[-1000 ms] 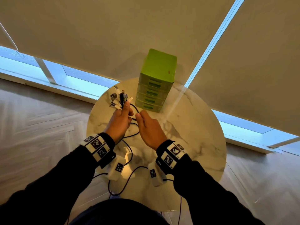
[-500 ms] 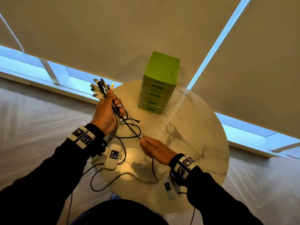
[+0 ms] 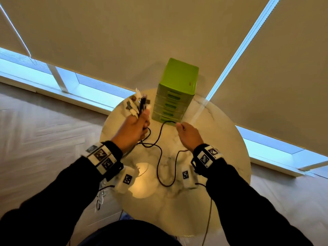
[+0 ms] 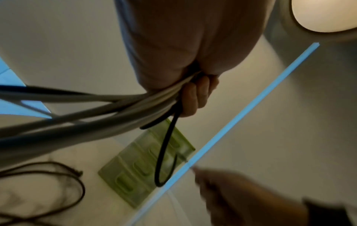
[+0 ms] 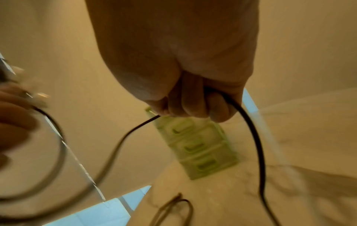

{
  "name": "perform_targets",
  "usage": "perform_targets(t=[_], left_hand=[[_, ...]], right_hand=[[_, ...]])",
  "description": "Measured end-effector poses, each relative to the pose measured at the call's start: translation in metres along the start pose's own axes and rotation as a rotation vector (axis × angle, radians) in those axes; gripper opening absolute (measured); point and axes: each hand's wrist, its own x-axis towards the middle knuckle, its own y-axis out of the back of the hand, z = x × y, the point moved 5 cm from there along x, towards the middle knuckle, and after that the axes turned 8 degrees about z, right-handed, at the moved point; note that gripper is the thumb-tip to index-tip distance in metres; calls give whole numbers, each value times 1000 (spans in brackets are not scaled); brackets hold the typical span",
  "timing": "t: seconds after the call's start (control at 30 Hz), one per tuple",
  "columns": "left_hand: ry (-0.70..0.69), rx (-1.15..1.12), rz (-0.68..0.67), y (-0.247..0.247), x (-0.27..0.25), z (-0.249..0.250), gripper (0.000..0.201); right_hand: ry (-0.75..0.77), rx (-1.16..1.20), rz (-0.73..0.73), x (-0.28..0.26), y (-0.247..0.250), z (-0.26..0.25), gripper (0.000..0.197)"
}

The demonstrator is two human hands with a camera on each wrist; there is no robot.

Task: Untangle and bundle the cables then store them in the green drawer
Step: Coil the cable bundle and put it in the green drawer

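My left hand (image 3: 137, 127) grips a bunch of cables (image 4: 92, 113), white and black, with their plug ends (image 3: 139, 103) sticking up above the fist. My right hand (image 3: 186, 133) holds one black cable (image 3: 160, 134) in curled fingers (image 5: 195, 100), just in front of the bottom drawer. That cable loops down across the marble table (image 3: 221, 157) and back to the left hand. The green drawer unit (image 3: 174, 93) stands at the table's far edge with all its drawers closed; it also shows as the green drawers (image 5: 197, 146) in the right wrist view.
The round table is small and its edge drops to a wooden floor (image 3: 44, 132) all around. Roller blinds (image 3: 124, 36) over low windows stand close behind the drawer unit. More black cable (image 4: 58, 183) lies on the table at the left.
My left hand with the cable bunch came down and right, toward the drawer unit. My right hand slid along the black cable, forward and right, up to the bottom drawer.
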Motion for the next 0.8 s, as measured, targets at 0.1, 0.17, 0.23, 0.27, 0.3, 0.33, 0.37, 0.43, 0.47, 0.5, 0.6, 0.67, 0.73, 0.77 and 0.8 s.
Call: perform_targets(t=[0.1, 0.17, 0.23, 0.27, 0.3, 0.33, 0.37, 0.43, 0.47, 0.5, 0.6, 0.67, 0.73, 0.77, 0.8], left_hand=[[54, 38, 46, -14, -3, -20, 39], [72, 57, 93, -16, -1, -25, 46], [85, 19, 120, -16, 1, -25, 52], [87, -25, 125, -16, 3, -23, 51], [78, -78, 128, -15, 5, -21, 47], [58, -133, 137, -14, 7, -18, 44], [29, -172, 164, -11, 11, -16, 43], [-17, -235, 248, 0, 19, -8, 41], [-21, -290, 295, 7, 23, -4, 37], [-20, -360, 333, 15, 27, 1, 34], [-12, -561, 355, 31, 31, 16, 30], [-29, -566, 329, 38, 31, 21, 29], [-73, -511, 315, 45, 32, 27, 30], [-98, -485, 320, 49, 34, 30, 31], [-122, -463, 324, 52, 34, 35, 32]], right_hand=[[178, 165, 109, -10, 9, -50, 37], [310, 267, 110, -26, 7, -78, 36], [397, 269, 38, -38, -5, -89, 36], [420, 259, -3, -41, -11, -90, 35], [433, 252, -31, -44, -14, -90, 35], [437, 253, -55, -47, -15, -90, 35], [441, 264, -89, -50, -15, -88, 35], [450, 275, -191, -60, -16, -81, 38], [455, 265, -254, -66, -19, -73, 41], [452, 250, -320, -72, -23, -61, 42], [303, 323, -435, -78, -37, -15, 39], [171, 415, -440, -76, -39, 11, 38], [55, 378, -491, -72, -38, 32, 41], [21, 307, -535, -70, -37, 42, 43], [3, 209, -580, -67, -35, 51, 46]])
